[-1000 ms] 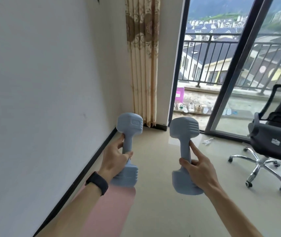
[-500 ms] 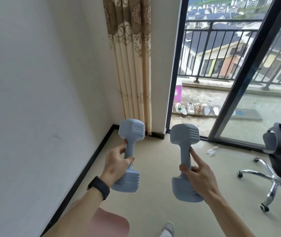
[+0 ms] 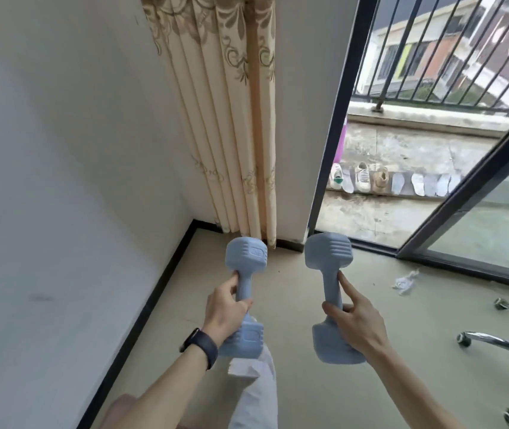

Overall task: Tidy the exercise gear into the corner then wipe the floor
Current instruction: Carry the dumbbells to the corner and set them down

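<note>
Fingers of my left hand (image 3: 224, 308) curl round the handle of the left dumbbell (image 3: 247, 258), thumb on the near side. My right hand (image 3: 355, 320) wraps the handle of the right dumbbell (image 3: 329, 252), with the forefinger laid straight along the shaft toward the far head. Both grey-blue weights are held off the floor (image 3: 293, 292), tipped away from me, side by side and apart. Just beyond them is the corner (image 3: 196, 226), where the white wall (image 3: 61, 150) on the left meets the far wall. A cream curtain (image 3: 231, 119) hangs there, down to the skirting. To its right a dark door frame (image 3: 336, 119) opens on a balcony (image 3: 401, 150) with a row of shoes (image 3: 361, 178). A crumpled white scrap (image 3: 404, 281) lies on the floor to the right. A chair (image 3: 507, 345) shows its chrome legs at the near right. A black band (image 3: 202, 346) circles my left wrist.
</note>
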`<move>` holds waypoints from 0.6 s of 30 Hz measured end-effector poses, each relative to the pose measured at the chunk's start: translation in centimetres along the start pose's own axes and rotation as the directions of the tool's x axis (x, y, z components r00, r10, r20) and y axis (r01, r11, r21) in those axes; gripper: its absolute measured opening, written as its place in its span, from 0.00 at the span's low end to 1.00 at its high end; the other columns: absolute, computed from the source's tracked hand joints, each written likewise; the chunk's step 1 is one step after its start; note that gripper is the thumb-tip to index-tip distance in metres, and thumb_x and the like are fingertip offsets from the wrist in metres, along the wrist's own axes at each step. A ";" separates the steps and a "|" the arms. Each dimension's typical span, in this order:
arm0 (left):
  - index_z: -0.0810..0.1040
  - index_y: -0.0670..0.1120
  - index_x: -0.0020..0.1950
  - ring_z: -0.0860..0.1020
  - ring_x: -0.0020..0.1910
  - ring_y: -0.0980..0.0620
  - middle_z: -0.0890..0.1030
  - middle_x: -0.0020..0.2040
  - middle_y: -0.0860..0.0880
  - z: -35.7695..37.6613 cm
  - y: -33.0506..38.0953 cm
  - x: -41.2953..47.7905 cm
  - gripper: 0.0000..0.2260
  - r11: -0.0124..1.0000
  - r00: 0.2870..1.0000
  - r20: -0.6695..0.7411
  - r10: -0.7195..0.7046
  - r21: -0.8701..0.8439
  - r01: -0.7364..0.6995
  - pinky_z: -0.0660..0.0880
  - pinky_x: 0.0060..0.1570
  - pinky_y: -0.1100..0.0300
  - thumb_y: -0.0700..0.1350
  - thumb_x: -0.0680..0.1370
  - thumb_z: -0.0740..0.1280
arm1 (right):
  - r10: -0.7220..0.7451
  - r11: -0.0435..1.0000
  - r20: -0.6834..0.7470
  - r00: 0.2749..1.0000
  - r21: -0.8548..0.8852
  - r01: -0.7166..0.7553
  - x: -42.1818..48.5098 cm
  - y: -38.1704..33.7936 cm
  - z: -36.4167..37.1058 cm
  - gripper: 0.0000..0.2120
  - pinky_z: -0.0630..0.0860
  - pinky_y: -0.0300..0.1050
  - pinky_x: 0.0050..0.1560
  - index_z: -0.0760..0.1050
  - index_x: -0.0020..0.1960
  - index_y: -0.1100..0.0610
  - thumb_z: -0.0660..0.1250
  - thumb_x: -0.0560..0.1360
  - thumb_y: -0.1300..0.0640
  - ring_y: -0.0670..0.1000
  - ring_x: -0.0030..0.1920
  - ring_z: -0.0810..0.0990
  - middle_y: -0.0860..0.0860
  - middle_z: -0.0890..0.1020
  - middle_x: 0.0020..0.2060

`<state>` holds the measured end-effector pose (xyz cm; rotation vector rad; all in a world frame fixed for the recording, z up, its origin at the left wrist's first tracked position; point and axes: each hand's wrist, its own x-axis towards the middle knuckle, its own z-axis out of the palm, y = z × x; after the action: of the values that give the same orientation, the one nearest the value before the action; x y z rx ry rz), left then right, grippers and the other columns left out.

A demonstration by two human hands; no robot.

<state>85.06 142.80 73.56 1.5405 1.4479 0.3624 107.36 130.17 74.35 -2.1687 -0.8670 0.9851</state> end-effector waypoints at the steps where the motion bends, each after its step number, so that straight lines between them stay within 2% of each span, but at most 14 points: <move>1: 0.75 0.51 0.70 0.80 0.52 0.50 0.82 0.53 0.54 0.6 0.0 3.1 0.25 1.000 0.999 0.025 -0.021 0.009 0.021 0.78 0.55 0.52 0.41 0.73 0.73 | 0.019 1.000 0.010 1.000 -0.013 -0.019 2.8 -0.3 0.6 0.33 0.74 0.43 0.41 0.58 0.76 0.33 0.67 0.76 0.50 0.45 0.40 0.81 0.43 0.85 0.37; 3: 0.77 0.52 0.65 0.81 0.50 0.49 0.83 0.50 0.53 1.9 -0.1 9.2 0.22 0.997 0.994 0.086 -0.060 0.048 0.056 0.79 0.52 0.52 0.41 0.72 0.72 | 0.065 0.997 0.033 0.997 -0.041 -0.063 8.1 -0.6 1.9 0.33 0.75 0.42 0.39 0.58 0.76 0.33 0.67 0.76 0.50 0.44 0.37 0.81 0.43 0.85 0.36; 5: 0.79 0.51 0.55 0.81 0.47 0.46 0.83 0.44 0.51 2.9 -0.1 15.0 0.13 0.989 0.986 0.138 -0.092 0.124 0.075 0.79 0.48 0.52 0.41 0.72 0.72 | 0.126 0.990 0.068 0.990 -0.065 -0.122 12.9 -1.2 3.0 0.34 0.75 0.41 0.38 0.58 0.76 0.33 0.66 0.75 0.50 0.45 0.37 0.81 0.43 0.85 0.38; 9: 0.71 0.52 0.45 0.76 0.41 0.45 0.79 0.39 0.50 4.6 0.7 24.0 0.08 0.952 0.948 0.267 -0.171 0.292 0.090 0.72 0.39 0.56 0.42 0.72 0.69 | 0.270 0.961 0.114 0.956 -0.092 -0.261 21.1 -1.3 4.7 0.35 0.74 0.42 0.34 0.59 0.77 0.36 0.67 0.74 0.52 0.47 0.34 0.80 0.46 0.84 0.37; 11: 0.71 0.52 0.46 0.76 0.41 0.43 0.79 0.39 0.48 5.9 0.8 28.6 0.07 0.928 0.928 0.302 -0.218 0.359 0.101 0.69 0.38 0.58 0.42 0.72 0.67 | 0.342 0.938 0.135 0.930 -0.107 -0.329 25.2 -0.5 5.8 0.35 0.78 0.47 0.39 0.57 0.77 0.35 0.66 0.73 0.50 0.51 0.36 0.81 0.46 0.83 0.38; 13: 0.73 0.51 0.48 0.78 0.44 0.41 0.81 0.42 0.46 7.7 0.3 32.7 0.06 0.898 0.904 0.329 -0.271 0.425 0.114 0.69 0.38 0.58 0.43 0.73 0.66 | 0.420 0.906 0.164 0.892 -0.134 -0.402 28.9 0.7 6.9 0.35 0.80 0.52 0.47 0.57 0.77 0.36 0.66 0.73 0.49 0.55 0.42 0.82 0.49 0.84 0.45; 18: 0.70 0.50 0.46 0.77 0.43 0.40 0.81 0.41 0.46 13.3 -3.0 40.9 0.05 0.843 0.865 0.348 -0.362 0.519 0.144 0.71 0.38 0.55 0.42 0.72 0.64 | 0.536 0.842 0.198 0.821 -0.197 -0.503 37.8 4.9 9.9 0.32 0.77 0.49 0.53 0.60 0.77 0.42 0.66 0.75 0.49 0.58 0.54 0.81 0.53 0.83 0.56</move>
<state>103.67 173.06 49.08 1.6351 1.4126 -0.5246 120.32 158.12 49.88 -2.5031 -0.4464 1.5283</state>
